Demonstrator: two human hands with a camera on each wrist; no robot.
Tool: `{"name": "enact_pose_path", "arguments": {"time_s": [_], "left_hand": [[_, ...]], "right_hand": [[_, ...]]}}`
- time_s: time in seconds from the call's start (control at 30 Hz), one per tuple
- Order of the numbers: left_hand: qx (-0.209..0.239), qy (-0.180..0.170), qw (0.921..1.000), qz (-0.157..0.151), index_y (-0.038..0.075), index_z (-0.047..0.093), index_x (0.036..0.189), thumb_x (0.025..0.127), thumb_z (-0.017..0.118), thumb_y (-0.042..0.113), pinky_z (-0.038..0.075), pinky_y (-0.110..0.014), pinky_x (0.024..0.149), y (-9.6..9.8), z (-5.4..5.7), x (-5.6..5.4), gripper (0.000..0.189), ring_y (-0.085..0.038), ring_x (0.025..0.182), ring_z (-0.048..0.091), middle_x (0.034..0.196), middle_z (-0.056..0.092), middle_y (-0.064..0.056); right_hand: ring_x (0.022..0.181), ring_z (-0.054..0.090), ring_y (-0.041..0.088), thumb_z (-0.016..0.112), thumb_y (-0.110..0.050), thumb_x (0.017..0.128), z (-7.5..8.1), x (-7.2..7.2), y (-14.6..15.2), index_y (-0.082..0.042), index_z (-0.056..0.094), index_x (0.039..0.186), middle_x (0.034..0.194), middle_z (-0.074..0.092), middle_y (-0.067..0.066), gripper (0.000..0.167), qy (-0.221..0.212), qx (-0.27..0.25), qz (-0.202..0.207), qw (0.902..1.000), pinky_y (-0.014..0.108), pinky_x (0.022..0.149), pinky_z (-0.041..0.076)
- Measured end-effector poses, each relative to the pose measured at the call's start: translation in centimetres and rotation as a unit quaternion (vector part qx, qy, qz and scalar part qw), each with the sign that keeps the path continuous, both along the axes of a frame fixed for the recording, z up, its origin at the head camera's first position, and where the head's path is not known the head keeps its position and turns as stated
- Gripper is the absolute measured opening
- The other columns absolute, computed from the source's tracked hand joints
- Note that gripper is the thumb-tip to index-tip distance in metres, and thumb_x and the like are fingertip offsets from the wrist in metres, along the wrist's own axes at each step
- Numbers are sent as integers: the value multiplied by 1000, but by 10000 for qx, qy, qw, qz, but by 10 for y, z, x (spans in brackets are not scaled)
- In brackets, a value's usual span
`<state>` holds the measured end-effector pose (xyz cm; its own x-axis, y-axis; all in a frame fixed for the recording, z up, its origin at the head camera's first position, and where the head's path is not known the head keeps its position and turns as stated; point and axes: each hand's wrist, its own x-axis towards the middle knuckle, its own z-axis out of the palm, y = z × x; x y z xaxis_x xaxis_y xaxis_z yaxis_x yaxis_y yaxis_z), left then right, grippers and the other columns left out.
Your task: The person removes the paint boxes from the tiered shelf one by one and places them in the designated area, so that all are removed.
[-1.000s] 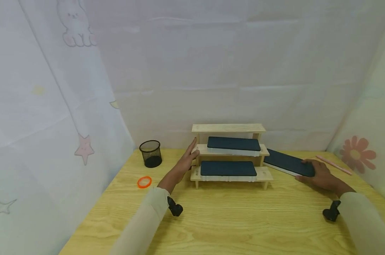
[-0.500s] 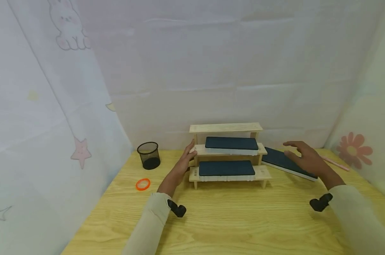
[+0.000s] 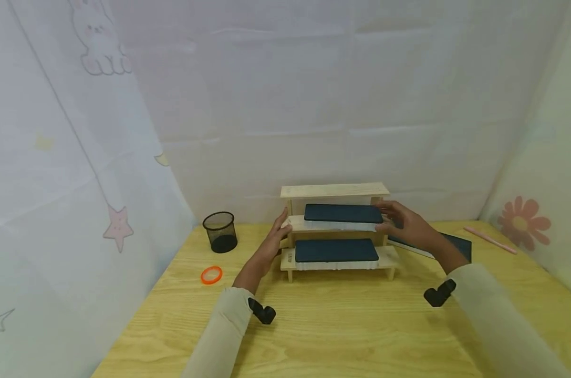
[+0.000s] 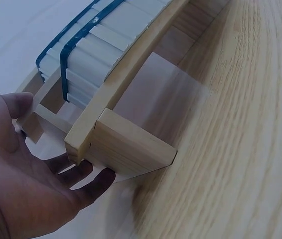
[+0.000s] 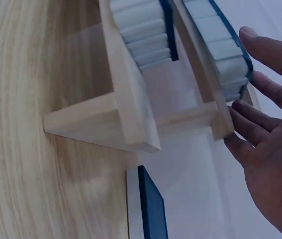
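A three-tier wooden rack (image 3: 334, 190) stands on the table. On its middle tier lies a flat box (image 3: 344, 213) with a dark blue top and white ribbed sides; a similar box (image 3: 336, 251) lies on the bottom tier. My left hand (image 3: 266, 248) rests against the rack's left side, thumb by the middle tier and loosely bent fingertips at the lower plank's end and leg. My right hand (image 3: 412, 229) is spread around the right end of the middle box. In the right wrist view its thumb (image 5: 267, 47) sits beside the blue top, with fingers near the plank end.
Another dark-topped flat piece (image 3: 457, 247) lies on the table right of the rack, partly hidden by my right forearm. Beyond it is a pink stick (image 3: 489, 240). A black mesh cup (image 3: 220, 232) and an orange ring (image 3: 211, 275) lie to the left.
My right hand has let go of the dark-topped piece on the right and moved left to the middle box. My left hand stays at the rack's left side.
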<state>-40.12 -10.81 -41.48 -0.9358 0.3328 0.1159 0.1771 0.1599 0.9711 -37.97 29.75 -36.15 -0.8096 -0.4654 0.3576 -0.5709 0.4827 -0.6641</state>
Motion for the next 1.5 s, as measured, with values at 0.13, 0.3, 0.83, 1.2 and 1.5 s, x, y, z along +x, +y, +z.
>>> {"name": "enact_pose_path", "arguments": {"time_s": [0.13,0.3,0.83,1.2,1.5], "left_hand": [[-5,-14,10000,-42,57,9,155,106,39,56,7,-73,110,2,-1,0,58,-30,152,8,165,-1,16],[27,51,10000,-24,59,11,154,106,38,54,7,-72,111,5,3,-1,55,-29,153,5,165,-1,16],[15,10,10000,-44,57,11,155,105,40,56,7,-72,111,3,2,0,58,-29,152,8,165,-1,16],[127,57,9997,-180,57,10,155,106,40,55,9,-71,112,3,2,0,57,-30,152,7,166,-3,13],[87,-19,9998,-181,59,10,154,106,40,55,9,-72,111,2,3,0,57,-28,153,4,165,-3,17]], "right_hand": [[145,29,41,67,-32,99,-3,0,-9,-22,33,155,164,20,9,67,-81,157,-196,9997,65,109,31],[145,30,39,68,-39,98,1,-4,-15,-22,39,152,163,23,8,63,129,268,-380,9988,61,109,33],[146,25,43,69,-28,98,11,7,-26,-19,50,145,159,24,8,52,-237,-888,-352,9951,65,108,31],[149,24,28,70,-20,98,3,8,-25,-20,54,144,155,33,-2,49,-143,-1501,-351,9880,56,115,26],[149,26,24,68,-13,98,14,21,-27,-12,52,146,153,37,3,50,-67,-1700,-213,9852,48,117,25]]}}
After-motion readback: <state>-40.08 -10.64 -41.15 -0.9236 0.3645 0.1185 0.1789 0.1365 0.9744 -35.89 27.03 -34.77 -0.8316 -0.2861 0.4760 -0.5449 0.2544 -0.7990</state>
